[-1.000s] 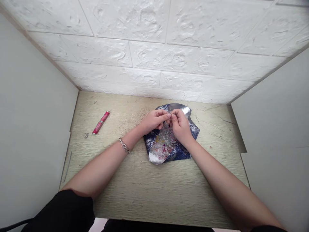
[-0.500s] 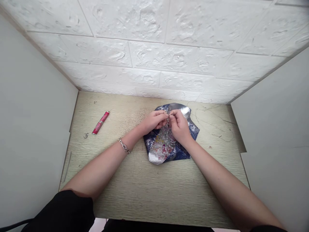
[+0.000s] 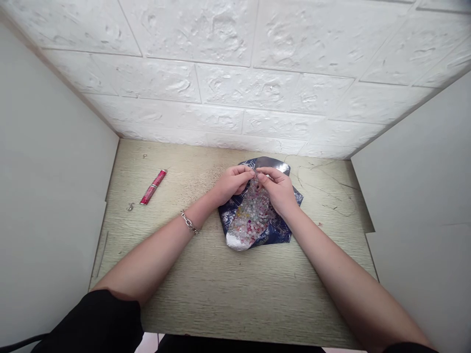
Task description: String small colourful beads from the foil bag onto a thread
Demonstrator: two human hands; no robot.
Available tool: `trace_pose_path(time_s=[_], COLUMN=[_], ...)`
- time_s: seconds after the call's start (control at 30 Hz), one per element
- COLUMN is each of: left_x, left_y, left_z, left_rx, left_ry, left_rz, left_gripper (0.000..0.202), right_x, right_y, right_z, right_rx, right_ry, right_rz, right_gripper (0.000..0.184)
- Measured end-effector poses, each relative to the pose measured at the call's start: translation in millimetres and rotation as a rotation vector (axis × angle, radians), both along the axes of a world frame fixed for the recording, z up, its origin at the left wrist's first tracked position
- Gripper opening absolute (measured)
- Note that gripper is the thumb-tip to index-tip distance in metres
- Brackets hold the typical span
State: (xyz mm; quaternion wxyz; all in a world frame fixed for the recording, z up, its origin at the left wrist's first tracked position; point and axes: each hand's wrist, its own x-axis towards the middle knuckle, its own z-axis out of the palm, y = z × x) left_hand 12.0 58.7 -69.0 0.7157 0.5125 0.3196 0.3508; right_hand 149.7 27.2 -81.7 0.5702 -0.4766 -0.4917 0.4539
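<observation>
Both hands meet over the upper part of a blue and silver foil sheet (image 3: 275, 230) that holds many small coloured beads (image 3: 252, 213). My left hand (image 3: 234, 183) is closed in a pinch, thumb against forefinger. Close against it, my right hand (image 3: 278, 189) pinches too, its fingertips almost touching the left ones. What lies between the fingertips is too small to make out. Pale, pink and yellow beads heap along the shiny middle of the foil, below the hands.
On the left of the wooden table (image 3: 206, 294) lies a red tube-like stick (image 3: 153, 187). Small shiny bits (image 3: 130, 207) sit beside it. Thin thread (image 3: 326, 191) loops over the table at the right. A white brick-pattern wall (image 3: 221, 117) stands behind, with pale panels at both sides.
My right hand has turned slightly and its fingers lie flatter, uncovering more beads. The left hand stays nearly in place, still pinching.
</observation>
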Motion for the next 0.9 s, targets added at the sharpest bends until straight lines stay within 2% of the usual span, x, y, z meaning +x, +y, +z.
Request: trace_pose_path(time_s=[0.13,0.27,0.6,0.9], left_x=[-0.3,-1.3,-0.4,-1.2], left_y=[-0.4,-1.2,-0.5,-0.3], left_z=[1.4,3.8,3.8,3.6], left_rx=[-0.001,-0.024,-0.037,-0.016], left_ry=[0.000,-0.017,-0.014,0.025], left_rz=[-0.014,-0.046,-0.055,-0.045], left_gripper=[0.016,0.013,0.015,0.017], right_x=[1.1,1.0,2.7,3.5], right_y=[1.6,0.6,3.2,4.3], right_z=[-2.0,0.2,-8.3,-10.1], right_rx=[-0.082,-0.108,0.002,0.063], right_ry=[0.173,0.252,0.041,0.027], right_rz=[0.034,0.056,0.102,0.114], right_gripper=[0.023,0.022,0.020,0.018])
